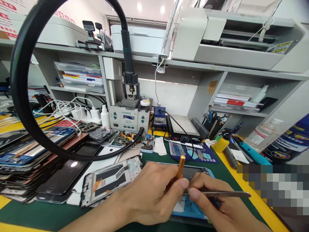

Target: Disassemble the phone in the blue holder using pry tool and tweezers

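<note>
My left hand (154,190) is closed on a slim gold metal tool (181,166), which stands nearly upright between thumb and fingers. Its tip is hidden behind the fingers. Flat metal tweezers (227,194) lie in the closed grip of my right hand (212,199), their rounded back end pointing right. Both hands meet over a phone with a light blue frame (195,209), lying on the green mat; my fingers cover much of it. Just left of my left hand lies a bare phone mid-frame (111,180).
Stacked phones and screens (26,161) fill the left side. A hot-air station (130,116), its black hose (18,96) looping across the upper left, stands behind a tray of circuit boards (147,146). Farther right are a heating plate (185,127), yellow bottle (222,143) and clear bottle (263,133).
</note>
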Available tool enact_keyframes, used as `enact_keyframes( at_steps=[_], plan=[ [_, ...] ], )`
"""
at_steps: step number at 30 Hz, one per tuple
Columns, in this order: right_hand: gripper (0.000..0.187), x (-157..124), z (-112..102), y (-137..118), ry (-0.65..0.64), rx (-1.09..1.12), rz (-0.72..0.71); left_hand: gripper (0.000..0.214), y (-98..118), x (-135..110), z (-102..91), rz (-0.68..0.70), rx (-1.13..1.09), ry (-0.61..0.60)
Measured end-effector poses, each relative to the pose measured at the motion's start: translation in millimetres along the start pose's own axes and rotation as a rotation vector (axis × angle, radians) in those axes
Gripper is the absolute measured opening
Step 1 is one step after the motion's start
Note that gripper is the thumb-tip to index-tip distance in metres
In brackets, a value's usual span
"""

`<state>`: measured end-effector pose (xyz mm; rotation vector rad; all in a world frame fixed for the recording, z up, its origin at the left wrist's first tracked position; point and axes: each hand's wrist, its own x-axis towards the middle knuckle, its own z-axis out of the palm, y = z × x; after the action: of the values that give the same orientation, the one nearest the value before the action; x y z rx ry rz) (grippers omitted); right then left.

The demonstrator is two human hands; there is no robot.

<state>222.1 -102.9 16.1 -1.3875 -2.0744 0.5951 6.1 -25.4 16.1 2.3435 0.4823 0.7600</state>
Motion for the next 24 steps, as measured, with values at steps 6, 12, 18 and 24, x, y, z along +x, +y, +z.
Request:
enact_keyframes(
  at_steps=[6,12,18,24],
  plan=[
    [0.031,1.4,-1.8,-0.9,-0.013,-0.004,-0.021,0.025,-0.3,-0.5,-0.6,0.001,0.015,0.005],
    [0.033,1.6,-0.5,0.4,-0.005,-0.017,0.012,0.026,-1.2,1.1,0.0,0.006,0.012,0.004],
    [0.032,-0.7,-0.3,-0.3,-0.011,-0.025,0.042,0.025,-2.3,-1.2,0.4,0.004,0.007,0.007],
    [0.03,1.8,0.4,-2.5,0.001,-0.023,0.0,0.025,-1.1,-0.8,-1.1,-0.003,0.015,-0.001]
  ],
)
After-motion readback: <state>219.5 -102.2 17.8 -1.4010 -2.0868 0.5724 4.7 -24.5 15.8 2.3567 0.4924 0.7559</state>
